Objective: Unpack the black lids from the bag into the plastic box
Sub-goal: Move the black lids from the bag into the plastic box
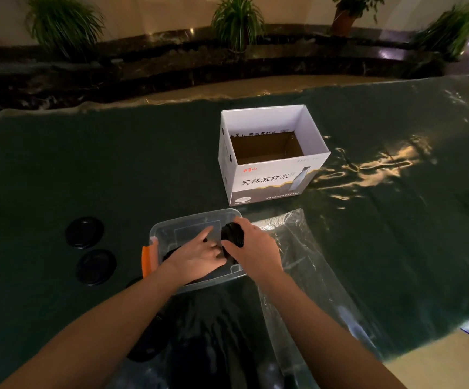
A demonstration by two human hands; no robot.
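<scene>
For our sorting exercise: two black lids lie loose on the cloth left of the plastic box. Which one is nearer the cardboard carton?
The farther lid, lying higher in the view; the other loose lid sits closer to the person.

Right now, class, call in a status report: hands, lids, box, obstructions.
Right hand grips black lids over the plastic box. Left hand flat inside the box. Two loose lids lie left on the cloth, nothing blocking.
</scene>
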